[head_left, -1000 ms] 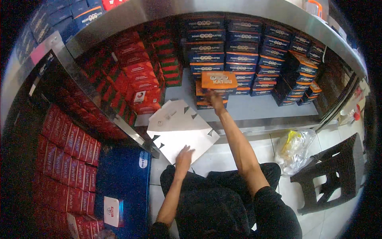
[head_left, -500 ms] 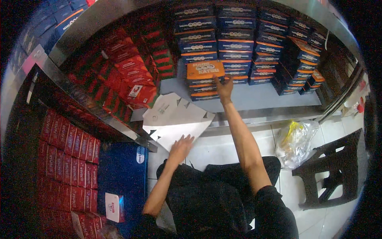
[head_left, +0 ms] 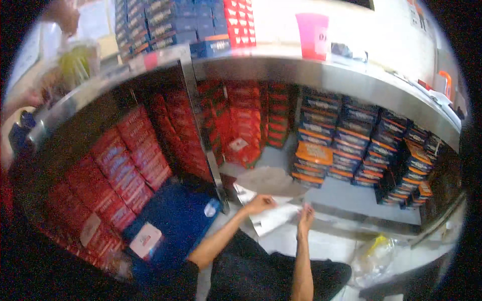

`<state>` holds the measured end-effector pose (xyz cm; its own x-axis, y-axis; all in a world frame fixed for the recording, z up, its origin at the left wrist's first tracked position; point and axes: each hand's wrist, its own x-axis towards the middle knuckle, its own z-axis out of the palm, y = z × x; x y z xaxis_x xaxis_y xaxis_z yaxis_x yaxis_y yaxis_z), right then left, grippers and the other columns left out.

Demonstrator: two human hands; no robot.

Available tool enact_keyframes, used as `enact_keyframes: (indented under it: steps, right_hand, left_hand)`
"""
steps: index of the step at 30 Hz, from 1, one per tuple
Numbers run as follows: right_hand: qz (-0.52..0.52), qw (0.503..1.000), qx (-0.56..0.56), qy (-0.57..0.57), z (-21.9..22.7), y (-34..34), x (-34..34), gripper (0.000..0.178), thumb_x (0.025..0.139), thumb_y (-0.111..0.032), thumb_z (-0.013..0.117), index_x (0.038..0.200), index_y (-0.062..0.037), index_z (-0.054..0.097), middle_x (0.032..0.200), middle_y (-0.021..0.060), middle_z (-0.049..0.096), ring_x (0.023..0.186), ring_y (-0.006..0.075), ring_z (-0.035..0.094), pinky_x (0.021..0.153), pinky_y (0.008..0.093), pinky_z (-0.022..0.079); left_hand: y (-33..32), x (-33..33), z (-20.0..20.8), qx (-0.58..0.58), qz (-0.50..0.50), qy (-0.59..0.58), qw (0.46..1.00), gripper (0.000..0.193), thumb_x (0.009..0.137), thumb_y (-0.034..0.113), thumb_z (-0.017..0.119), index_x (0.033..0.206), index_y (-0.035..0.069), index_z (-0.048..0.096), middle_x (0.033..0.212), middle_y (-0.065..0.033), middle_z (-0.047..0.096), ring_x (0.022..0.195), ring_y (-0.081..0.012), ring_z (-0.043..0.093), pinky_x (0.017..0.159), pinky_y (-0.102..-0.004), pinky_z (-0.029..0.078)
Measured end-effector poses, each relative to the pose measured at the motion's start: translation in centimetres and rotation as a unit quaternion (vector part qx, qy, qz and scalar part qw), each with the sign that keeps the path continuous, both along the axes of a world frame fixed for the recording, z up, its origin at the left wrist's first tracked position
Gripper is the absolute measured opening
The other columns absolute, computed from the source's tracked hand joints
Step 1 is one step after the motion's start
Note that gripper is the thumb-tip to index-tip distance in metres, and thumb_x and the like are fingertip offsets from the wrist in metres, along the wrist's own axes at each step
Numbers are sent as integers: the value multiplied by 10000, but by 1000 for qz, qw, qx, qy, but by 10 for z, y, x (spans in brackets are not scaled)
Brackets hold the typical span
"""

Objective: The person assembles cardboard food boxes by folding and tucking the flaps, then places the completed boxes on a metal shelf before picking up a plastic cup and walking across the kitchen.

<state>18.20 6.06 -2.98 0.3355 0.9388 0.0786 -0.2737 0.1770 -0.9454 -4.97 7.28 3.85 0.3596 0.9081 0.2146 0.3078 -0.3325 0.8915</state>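
Compared with half a second ago, my view has swung so that the counter and a pink cup come into sight, and the right hand has left the orange-topped box, which sits on its stack on the shelf. That hand is now at the right end of the white sheet, which lay flatter before and now has a greyish flap raised at its far side. The sheet is in front of the shelf, over the person's knees. The hands are apart: I see the left reaching in with bent fingers over the sheet by the flap, the right upright with fingers curled; blur keeps me from telling whether either grips. For markings, I find dark lettering on the cup, a pale oval label on the blue case and a red mark on the white box atop it.
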Motion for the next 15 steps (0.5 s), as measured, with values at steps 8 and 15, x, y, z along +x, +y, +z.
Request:
enact_keyframes:
  steps: [8, 15]
  right_hand:
    - [69, 989, -131, -20, -10, 29, -44, 427, 865, -106, 706, 1132, -32, 381, 706, 80, 613, 543, 134, 569, 425, 268, 437]
    - [188, 982, 25, -15, -22, 50, -42, 349, 892, -89, 641, 1168, -17, 441, 759, 55, 618, 645, 140, 611, 492, 291, 504]
  left_hand:
    - [96, -102, -25, -72, 295, 240, 922, 518, 845, 333, 660, 1235, 7, 564, 1178, -206, 628, 1127, -338, 583, 976, -420, 443]
    - [145, -177, -44, 186, 242, 298, 904, 834, 854, 298, 648, 1512, 77, 185, 1519, -210, 295, 1416, -360, 267, 1162, -415, 244]
